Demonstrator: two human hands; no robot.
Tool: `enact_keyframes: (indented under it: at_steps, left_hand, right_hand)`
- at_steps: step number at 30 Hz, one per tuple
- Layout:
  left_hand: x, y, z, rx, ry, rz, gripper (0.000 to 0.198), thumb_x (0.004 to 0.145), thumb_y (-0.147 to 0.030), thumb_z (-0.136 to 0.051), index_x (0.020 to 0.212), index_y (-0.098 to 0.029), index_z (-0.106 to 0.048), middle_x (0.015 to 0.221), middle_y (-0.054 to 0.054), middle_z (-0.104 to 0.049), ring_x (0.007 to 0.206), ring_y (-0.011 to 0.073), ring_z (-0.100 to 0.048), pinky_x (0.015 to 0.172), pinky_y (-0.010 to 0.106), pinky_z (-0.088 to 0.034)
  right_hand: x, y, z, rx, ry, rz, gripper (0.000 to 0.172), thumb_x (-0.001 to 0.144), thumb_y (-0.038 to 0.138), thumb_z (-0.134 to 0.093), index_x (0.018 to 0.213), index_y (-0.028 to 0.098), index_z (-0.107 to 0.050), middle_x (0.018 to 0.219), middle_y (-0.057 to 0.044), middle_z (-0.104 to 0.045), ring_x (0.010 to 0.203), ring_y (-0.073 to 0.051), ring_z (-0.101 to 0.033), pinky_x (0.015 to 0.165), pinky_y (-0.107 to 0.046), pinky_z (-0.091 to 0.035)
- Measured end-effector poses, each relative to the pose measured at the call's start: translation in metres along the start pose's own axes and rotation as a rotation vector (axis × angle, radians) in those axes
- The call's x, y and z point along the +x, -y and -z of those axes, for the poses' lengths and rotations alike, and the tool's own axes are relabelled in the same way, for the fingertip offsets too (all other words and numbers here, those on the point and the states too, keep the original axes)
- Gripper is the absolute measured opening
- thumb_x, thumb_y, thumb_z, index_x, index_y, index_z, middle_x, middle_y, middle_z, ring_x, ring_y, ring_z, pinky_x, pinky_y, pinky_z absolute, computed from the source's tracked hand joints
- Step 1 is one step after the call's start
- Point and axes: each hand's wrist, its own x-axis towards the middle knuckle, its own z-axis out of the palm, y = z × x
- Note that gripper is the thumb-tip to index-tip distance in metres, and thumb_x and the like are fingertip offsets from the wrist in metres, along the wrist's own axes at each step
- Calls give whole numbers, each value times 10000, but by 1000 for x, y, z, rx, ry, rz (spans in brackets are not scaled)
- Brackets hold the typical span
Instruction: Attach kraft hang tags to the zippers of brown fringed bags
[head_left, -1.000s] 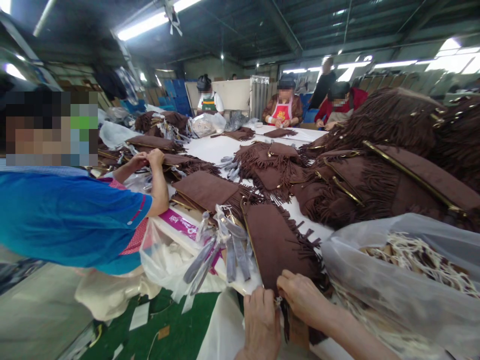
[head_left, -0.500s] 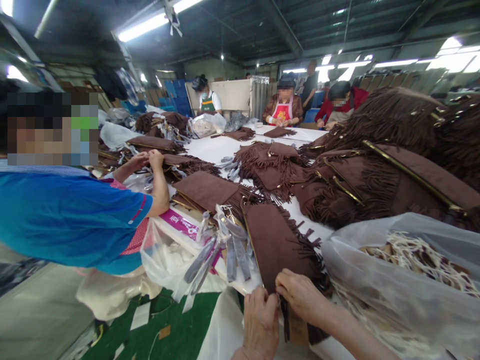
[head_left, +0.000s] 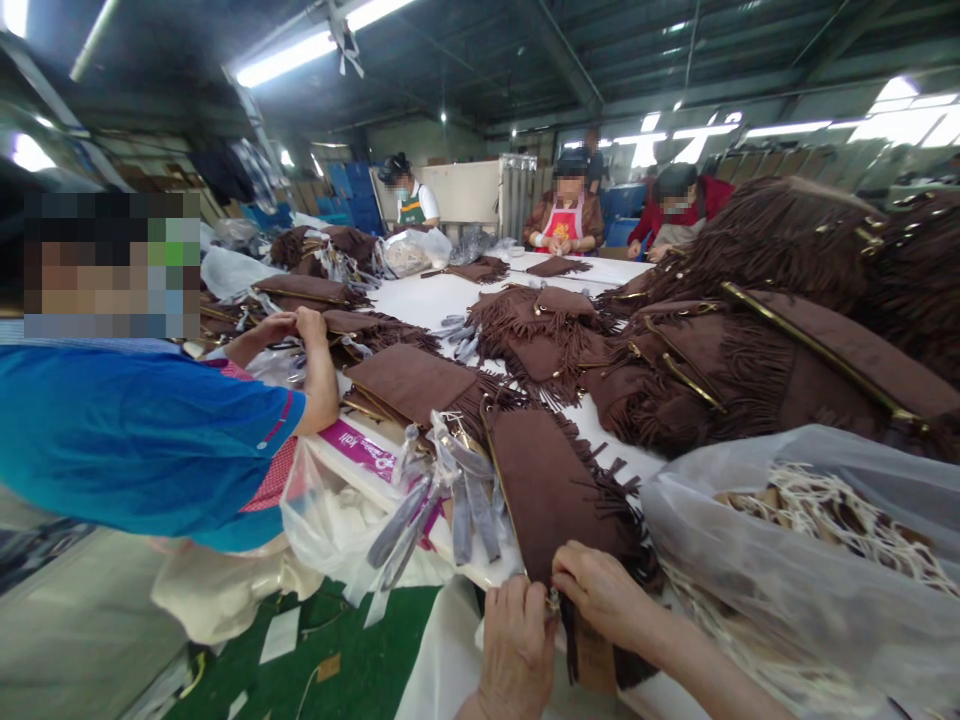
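Observation:
A brown fringed bag [head_left: 551, 485] lies at the near edge of the table, its gold zip along the left side. My left hand [head_left: 516, 640] is closed at the bag's near corner, fingers bent; what it grips is hidden. Thumb and fingers of my right hand [head_left: 604, 595] pinch the same corner from the right. A small shiny metal fitting [head_left: 553, 602] shows between the two hands. Below my right hand hangs a tan cardboard tag [head_left: 595, 662], beside dark fringe strands. Grey wrapped straps [head_left: 469, 500] lie left of the bag.
Another brown bag [head_left: 412, 375] lies just beyond. A large heap of fringed bags [head_left: 787, 370] fills the right side. A clear plastic bag [head_left: 697, 510] with white cords stands at right. A co-worker in a blue shirt [head_left: 150, 430] sits at left; others work across the white table [head_left: 409, 297].
My left hand has shifted slightly down and left, and the metal fitting between my hands shows more. The bag stays in place.

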Motion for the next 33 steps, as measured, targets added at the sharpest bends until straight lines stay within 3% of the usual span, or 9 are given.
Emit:
enact_keyframes:
  at_steps: [11,18,23,27,30,33]
  left_hand:
    - [2,0,-1,-15,19,23,165,749,-95,-445,771,-222,-548,734,15,-429,667,160,-409,601,286,-312]
    - [3,-2,0,-62,92,68,196,756,-86,-443,791,-235,-566,741,10,-431,695,157,-415,619,293,-295]
    - [4,-1,0,-74,113,97,171,758,-96,-454,775,-230,-559,760,12,-442,710,165,-413,631,300,-292]
    - [5,-2,1,-76,161,117,145,768,-116,-463,754,-230,-551,772,9,-454,722,168,-415,645,303,-293]
    - [7,-2,2,-75,174,128,152,748,-99,-473,730,-229,-550,763,5,-456,722,166,-416,651,304,-289]
    - [7,-2,1,-78,187,138,169,724,-75,-483,720,-230,-548,763,4,-459,724,168,-415,654,304,-286]
  right_hand:
    - [1,0,-10,47,-17,-17,187,826,179,-399,748,179,-569,763,-36,-629,705,-156,-585,601,-248,-345]
    - [0,-4,-13,95,-33,-11,192,813,165,-398,720,183,-566,738,-38,-625,699,-172,-589,607,-264,-375]
    - [-7,-4,-12,162,-81,5,173,798,114,-386,853,198,-527,822,-24,-597,783,-152,-582,711,-259,-424]
    - [-24,-6,-21,211,-212,10,173,777,89,-378,816,205,-500,1036,-79,-520,866,-159,-578,756,-286,-464]
    - [-38,-12,-43,166,-370,30,127,754,116,-434,765,213,-515,1177,-109,-448,925,-185,-571,772,-319,-488]
    - [-45,-15,-68,49,-510,84,77,718,138,-505,734,208,-534,1183,-127,-459,959,-218,-558,781,-344,-499]
